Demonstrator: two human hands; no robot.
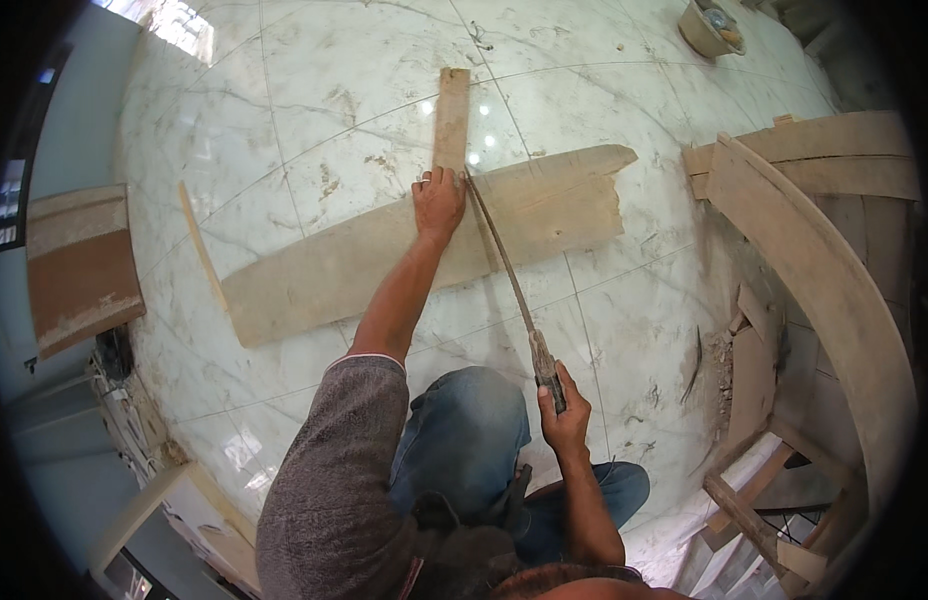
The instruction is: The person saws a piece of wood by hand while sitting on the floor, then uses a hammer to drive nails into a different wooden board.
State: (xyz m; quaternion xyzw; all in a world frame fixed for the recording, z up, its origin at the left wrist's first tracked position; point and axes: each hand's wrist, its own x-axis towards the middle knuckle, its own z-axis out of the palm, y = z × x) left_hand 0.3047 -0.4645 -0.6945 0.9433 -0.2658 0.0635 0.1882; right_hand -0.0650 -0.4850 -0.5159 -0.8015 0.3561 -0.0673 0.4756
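A hand saw [514, 285] runs from my right hand up to the edge of a short wooden plank [452, 115], with its tip beside my left hand. My right hand [566, 410] grips the saw's handle at the lower middle. My left hand [439, 200] holds the lower end of the short plank down, fingers curled over it. Beneath them a long, pale board [554, 210] with a jagged right end lies slanted on the floor. A thin wooden strip [199, 240] lies at that board's left end.
Marble-look tiles [334, 100] form the floor. Curved boards [804, 260] and a wooden frame [744, 510] stand at the right. A bucket [709, 30] sits at the back right. A two-tone panel [84, 270] and more wood [174, 510] are at the left.
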